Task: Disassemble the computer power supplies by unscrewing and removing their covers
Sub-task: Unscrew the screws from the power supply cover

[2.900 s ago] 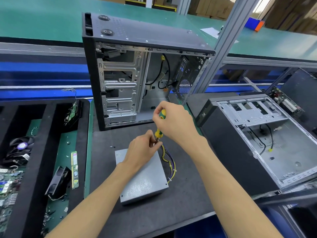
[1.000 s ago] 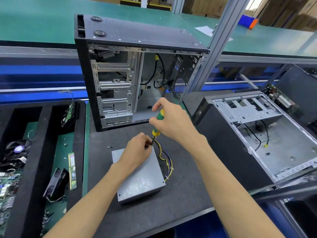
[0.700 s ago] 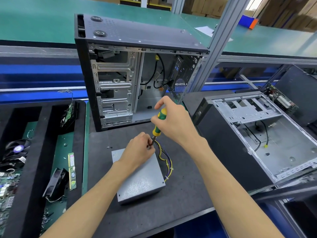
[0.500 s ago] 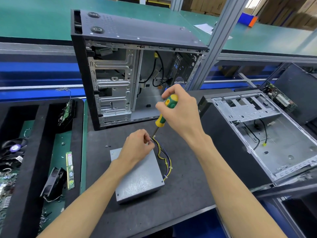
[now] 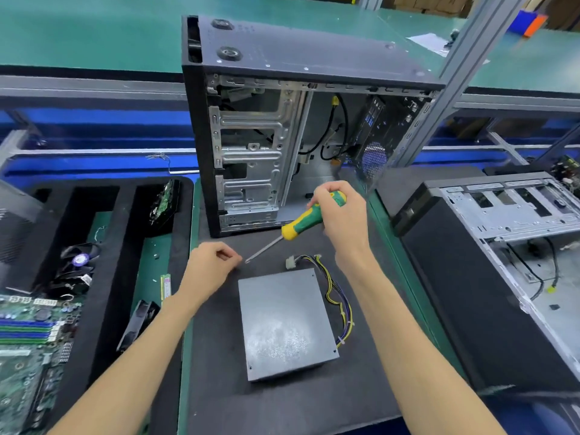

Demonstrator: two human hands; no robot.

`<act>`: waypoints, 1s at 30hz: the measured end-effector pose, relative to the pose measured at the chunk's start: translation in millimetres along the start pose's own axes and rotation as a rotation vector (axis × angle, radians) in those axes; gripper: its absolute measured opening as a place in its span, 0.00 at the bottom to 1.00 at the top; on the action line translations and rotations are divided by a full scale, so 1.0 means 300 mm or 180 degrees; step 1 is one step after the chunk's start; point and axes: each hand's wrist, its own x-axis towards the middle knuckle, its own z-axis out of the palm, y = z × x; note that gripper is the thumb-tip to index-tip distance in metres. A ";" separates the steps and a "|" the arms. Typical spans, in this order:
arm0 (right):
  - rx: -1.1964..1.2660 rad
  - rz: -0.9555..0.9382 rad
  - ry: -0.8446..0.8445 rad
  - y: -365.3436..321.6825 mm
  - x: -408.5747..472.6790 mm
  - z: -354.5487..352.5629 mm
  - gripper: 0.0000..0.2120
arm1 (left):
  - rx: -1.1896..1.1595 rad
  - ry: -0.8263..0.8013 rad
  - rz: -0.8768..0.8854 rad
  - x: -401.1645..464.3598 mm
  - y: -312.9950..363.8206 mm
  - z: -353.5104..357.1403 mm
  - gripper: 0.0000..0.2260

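The right hand's grip is wrapped tight round the green-and-yellow handle of the screwdriver, whose tip hangs off the work near the left hand; that grip is pinched together at the fingertips, perhaps on a freed screw, though nothing shows between them. The grey power supply lies flat on the dark surface, cover still on, untouched. Any screw could drop and roll away, and the free blade might jab the left fingers

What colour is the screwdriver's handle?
Green with yellow bands, on the screwdriver gripped by the right hand; only the head view shows it.
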 end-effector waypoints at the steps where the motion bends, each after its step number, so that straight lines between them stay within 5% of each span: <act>1: 0.0012 0.0098 -0.0031 0.016 0.004 0.014 0.03 | 0.0101 -0.0009 -0.0062 -0.001 -0.031 0.010 0.08; 11: -0.0127 0.0290 -0.0099 0.073 0.046 0.060 0.02 | 0.0454 -0.0179 0.0025 0.010 -0.130 0.073 0.13; 19: -0.0094 -0.0194 0.0075 0.032 0.045 0.017 0.03 | -0.0296 0.0272 -0.0019 -0.015 -0.027 0.030 0.16; 30: -0.0654 -0.0818 0.0419 -0.051 -0.085 -0.180 0.03 | -0.0171 -0.0204 0.1098 -0.166 0.238 0.173 0.13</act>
